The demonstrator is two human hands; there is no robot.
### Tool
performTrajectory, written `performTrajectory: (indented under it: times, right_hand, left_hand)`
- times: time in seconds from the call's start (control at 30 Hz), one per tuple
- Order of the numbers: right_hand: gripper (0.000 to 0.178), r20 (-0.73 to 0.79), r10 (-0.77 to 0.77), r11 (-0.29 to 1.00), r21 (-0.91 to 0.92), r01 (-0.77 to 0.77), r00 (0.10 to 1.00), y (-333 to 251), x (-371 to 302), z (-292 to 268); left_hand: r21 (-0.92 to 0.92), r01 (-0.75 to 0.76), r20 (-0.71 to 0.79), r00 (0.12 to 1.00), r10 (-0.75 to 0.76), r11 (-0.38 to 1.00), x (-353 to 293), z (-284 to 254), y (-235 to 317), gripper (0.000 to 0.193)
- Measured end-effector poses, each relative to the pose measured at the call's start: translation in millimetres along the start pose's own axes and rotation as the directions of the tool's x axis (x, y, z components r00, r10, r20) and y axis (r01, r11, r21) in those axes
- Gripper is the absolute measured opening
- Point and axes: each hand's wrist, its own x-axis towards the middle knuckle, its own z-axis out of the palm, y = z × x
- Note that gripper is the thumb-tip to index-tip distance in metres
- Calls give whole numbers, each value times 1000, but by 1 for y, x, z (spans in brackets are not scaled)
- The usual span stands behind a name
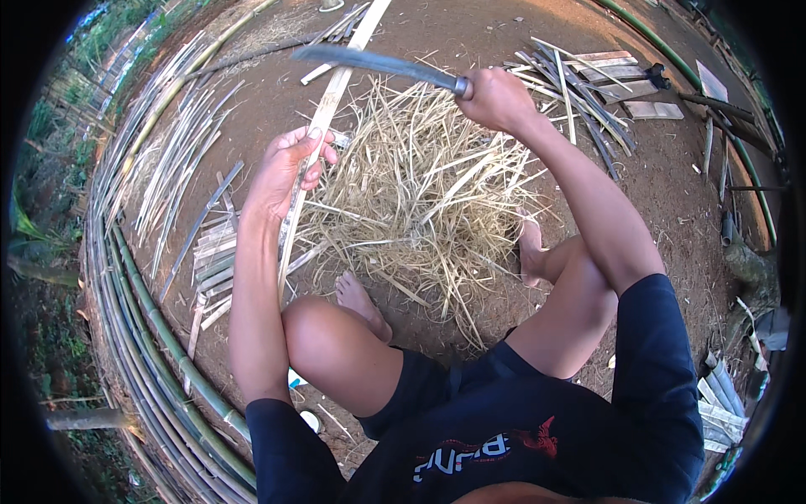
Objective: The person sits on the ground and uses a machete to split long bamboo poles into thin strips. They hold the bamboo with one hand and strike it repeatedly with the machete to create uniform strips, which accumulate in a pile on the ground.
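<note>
- The strip (334, 91), pale and flat, slants from the top edge of the view down through the left hand to near the left knee (312, 329), with bare ground and loose shavings beneath it.
- The left hand (288, 166) grips the strip partway along, thumb across its face, fingers curled loosely around the edge.
- The right hand (499, 101) is closed in a fist around the knife's handle, most of which is hidden.
- The knife (395, 66) has a long blade, blurred toward its tip, which crosses the strip above the left hand; whether they touch cannot be told.
- Shavings (420, 189) lie in a wide, tangled heap between the bare feet (363, 304) and out ahead of them.
- The ground (672, 189) is brown earth, scattered with small chips.
- Left of the heap, slats (217, 256) lie side by side; farther out, thin strips (178, 172) lie in a loose spread.
- Long poles (159, 323), some green, line the left side, bent by the lens.
- Beyond the poles, green plants (54, 336) edge the yard.
- To the right, beyond the heap, dark and pale sticks (575, 92) lie crossed beside short boards (655, 111).
- At lower right, more pieces (720, 416) lie piled.
</note>
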Motion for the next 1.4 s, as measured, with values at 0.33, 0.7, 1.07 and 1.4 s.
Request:
performTrajectory:
  times: [0.33, 0.7, 1.07, 1.4]
  right_hand:
    - [20, 17, 30, 999, -14, -29, 999, 20, -1, 0]
    - [16, 2, -86, 996, -4, 86, 996, 26, -20, 7]
    - [22, -49, -177, 980, -103, 171, 983, 34, -14, -8]
    - [23, -119, 66, 998, -5, -67, 991, 59, 0, -12]
  left_hand:
    - [-16, 30, 5, 1000, -30, 999, -16, -1, 0, 19]
    - [63, 41, 16, 999, -42, 997, -30, -7, -2, 19]
    - [55, 64, 44, 997, -67, 996, -46, -13, -5, 17]
    - [68, 57, 84, 994, -63, 996, -48, -11, -7, 15]
